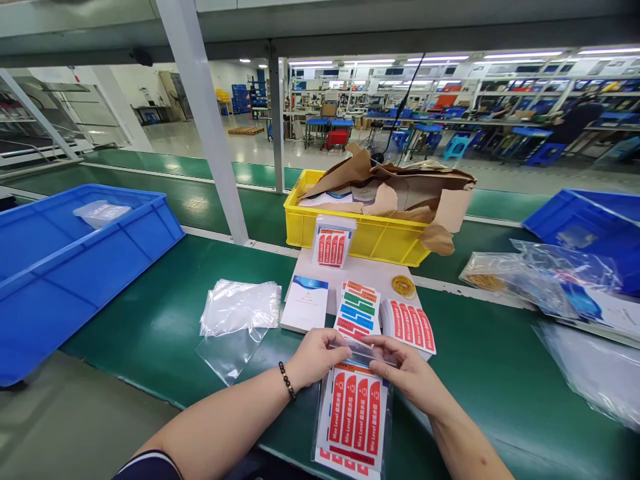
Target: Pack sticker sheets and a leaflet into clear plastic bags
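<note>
Currently, left hand (319,357) and right hand (407,375) pinch the top of a bag (361,355) of labels (356,413) by the tabletop (490,380) edge; closing seems underway, the next move likely needing even pressure across.

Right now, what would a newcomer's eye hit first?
Probably the bright yellow bin just above centre frame, brown paper spilling over its rim. Then the clear bag of red labels in the foreground, held by the left hand and right hand. The big blue bin at far left also stands out.
</note>
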The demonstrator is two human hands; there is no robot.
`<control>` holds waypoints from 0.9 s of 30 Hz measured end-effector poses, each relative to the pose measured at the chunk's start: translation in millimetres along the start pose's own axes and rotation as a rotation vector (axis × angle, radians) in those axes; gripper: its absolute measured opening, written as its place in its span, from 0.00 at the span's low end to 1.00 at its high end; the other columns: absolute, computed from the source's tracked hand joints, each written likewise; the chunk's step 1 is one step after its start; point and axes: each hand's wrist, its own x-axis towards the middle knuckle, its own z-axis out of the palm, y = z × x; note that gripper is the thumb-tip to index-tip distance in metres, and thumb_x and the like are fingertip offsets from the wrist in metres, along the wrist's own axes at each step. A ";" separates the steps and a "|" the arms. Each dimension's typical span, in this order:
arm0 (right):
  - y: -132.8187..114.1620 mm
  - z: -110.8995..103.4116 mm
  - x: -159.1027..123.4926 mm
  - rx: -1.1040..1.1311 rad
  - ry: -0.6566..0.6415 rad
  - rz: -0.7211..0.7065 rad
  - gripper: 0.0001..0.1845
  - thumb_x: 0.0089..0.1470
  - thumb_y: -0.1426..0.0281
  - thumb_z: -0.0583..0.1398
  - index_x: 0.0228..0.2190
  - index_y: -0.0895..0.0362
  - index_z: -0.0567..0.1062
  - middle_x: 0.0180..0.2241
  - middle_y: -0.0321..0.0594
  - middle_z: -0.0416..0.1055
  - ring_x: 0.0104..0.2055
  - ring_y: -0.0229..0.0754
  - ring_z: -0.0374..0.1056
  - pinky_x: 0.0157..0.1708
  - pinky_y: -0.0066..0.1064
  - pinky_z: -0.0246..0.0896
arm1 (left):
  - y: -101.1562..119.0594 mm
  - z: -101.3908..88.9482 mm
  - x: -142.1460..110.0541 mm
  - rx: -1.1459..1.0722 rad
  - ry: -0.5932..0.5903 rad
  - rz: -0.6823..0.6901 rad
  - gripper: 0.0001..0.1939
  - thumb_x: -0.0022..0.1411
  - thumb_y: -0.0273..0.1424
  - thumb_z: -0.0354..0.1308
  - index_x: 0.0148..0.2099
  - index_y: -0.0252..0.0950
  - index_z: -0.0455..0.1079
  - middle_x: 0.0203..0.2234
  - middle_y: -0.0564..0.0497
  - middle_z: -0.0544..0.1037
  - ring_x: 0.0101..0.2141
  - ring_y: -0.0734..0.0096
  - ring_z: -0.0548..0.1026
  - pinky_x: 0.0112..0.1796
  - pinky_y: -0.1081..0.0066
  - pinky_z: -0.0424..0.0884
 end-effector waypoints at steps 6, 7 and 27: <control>-4.0 8.0 1.5 -0.020 0.012 -0.016 0.13 0.47 0.62 0.58 0.21 0.59 0.67 0.23 0.34 0.65 0.26 0.36 0.61 0.26 0.27 0.57 | 1.7 0.0 -1.1 0.057 0.005 0.057 0.07 0.47 0.31 0.56 0.25 0.31 0.66 0.21 0.54 0.70 0.24 0.78 0.65 0.28 0.76 0.63; -4.8 9.3 1.6 -0.046 0.017 -0.030 0.13 0.48 0.62 0.57 0.21 0.58 0.66 0.22 0.34 0.65 0.26 0.36 0.61 0.26 0.26 0.57 | 1.6 0.0 -1.1 0.062 0.006 0.059 0.07 0.48 0.31 0.56 0.25 0.31 0.66 0.21 0.53 0.70 0.25 0.78 0.66 0.29 0.76 0.63; 10.4 4.8 6.3 -0.700 0.535 -0.488 0.11 0.50 0.69 0.55 0.39 0.55 0.67 0.34 0.43 0.65 0.34 0.43 0.62 0.34 0.35 0.60 | 19.6 -17.2 -7.9 0.395 0.252 0.638 0.12 0.57 0.32 0.47 0.40 0.34 0.67 0.34 0.45 0.71 0.37 0.68 0.67 0.40 0.67 0.63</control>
